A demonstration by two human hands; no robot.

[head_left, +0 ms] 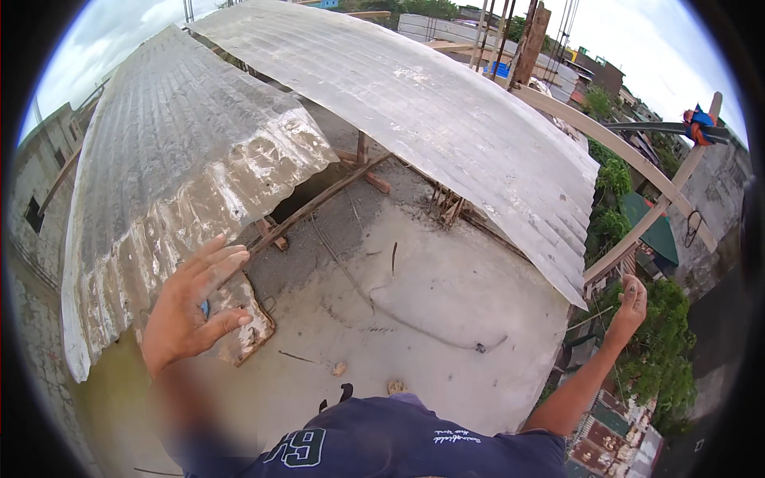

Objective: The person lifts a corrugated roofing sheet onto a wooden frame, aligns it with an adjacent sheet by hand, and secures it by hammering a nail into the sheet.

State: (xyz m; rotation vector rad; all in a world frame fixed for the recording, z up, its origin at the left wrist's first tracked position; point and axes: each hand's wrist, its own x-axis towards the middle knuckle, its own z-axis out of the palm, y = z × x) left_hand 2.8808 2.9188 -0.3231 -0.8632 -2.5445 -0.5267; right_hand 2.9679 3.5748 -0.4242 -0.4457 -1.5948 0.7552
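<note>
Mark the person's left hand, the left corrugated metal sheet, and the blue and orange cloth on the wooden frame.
Left hand [180, 316]: head view, on the back of the hand.
Left corrugated metal sheet [179, 151]: head view, middle of its ridged top.
Blue and orange cloth [698, 127]: head view, middle of the bundle.

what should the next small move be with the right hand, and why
Probably draw the right hand back over the concrete slab: it appears to reach past the slab's edge, with green foliage and rusty roofing showing below, while the left hand is spread open before the left corrugated sheet.
</note>
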